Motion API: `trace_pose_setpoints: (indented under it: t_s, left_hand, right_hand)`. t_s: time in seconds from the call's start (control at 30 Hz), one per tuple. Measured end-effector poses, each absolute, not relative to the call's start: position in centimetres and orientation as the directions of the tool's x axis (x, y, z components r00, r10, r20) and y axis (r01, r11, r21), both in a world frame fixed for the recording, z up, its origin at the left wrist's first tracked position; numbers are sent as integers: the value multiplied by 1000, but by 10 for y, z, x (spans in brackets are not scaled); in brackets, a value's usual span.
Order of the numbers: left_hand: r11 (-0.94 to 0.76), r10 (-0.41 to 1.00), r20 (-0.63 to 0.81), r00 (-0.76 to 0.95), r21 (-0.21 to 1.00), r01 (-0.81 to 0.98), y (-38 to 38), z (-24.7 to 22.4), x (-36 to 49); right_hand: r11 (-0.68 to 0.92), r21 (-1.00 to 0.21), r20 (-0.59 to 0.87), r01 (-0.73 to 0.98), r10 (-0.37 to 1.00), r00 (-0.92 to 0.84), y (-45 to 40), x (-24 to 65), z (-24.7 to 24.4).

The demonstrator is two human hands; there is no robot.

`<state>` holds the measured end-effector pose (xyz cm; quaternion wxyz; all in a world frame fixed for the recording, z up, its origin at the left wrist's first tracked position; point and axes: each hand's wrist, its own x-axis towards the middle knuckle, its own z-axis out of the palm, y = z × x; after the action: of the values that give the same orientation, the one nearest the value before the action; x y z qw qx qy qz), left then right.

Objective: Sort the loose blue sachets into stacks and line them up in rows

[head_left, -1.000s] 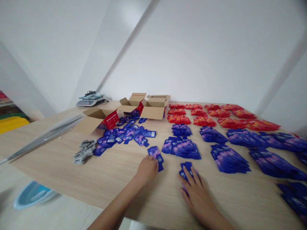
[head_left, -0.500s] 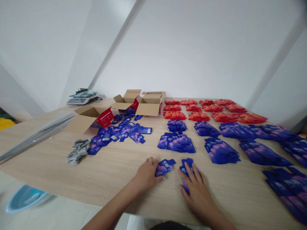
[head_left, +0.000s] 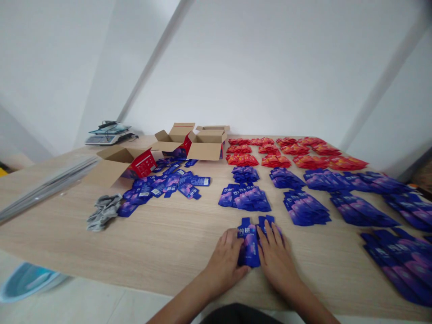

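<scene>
A flat blue-purple packet [head_left: 249,245] with a narrow top tab lies upright on the table before me. My left hand [head_left: 227,253] grips its left side, fingers along the edge and thumb near the bottom corner. My right hand [head_left: 275,252] lies flat over a second blue packet [head_left: 262,221], fingers spread; most of that packet is hidden. The two packets sit side by side with their edges nearly touching. Just beyond are fanned piles of the same packets, the nearest pile [head_left: 245,197] straight ahead and another pile [head_left: 306,208] to its right.
Loose blue packets [head_left: 165,183] lie scattered beside an open carton [head_left: 116,162]; two more cartons [head_left: 207,148] stand behind. Red packet piles [head_left: 275,161] line the back right. Grey gloves [head_left: 104,212], plastic film [head_left: 47,189] and a scale [head_left: 108,138] are left. A blue basin [head_left: 30,281] sits on the floor.
My left hand has moved right and turned its packet from tilted to upright, bringing it against the one under my right hand. My right hand stays over its packet.
</scene>
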<state>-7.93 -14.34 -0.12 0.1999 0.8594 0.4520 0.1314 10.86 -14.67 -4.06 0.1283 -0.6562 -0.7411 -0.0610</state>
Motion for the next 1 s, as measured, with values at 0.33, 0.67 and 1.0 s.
trace_pose_setpoints:
  t_s: [0.33, 0.67, 1.0]
  left_hand:
    - [-692, 721, 136, 680, 201, 693, -149, -30, -63]
    - [-670, 742, 187, 643, 234, 705, -156, -50, -49]
    - [-737, 657, 64, 751, 266, 622, -168, -48, -58]
  right_hand:
    - [225, -49, 332, 973, 923, -197, -147, 120, -51]
    - [271, -26, 404, 962, 883, -238, -162, 140, -52]
    - [354, 81, 435, 932, 829, -353, -188, 159, -85]
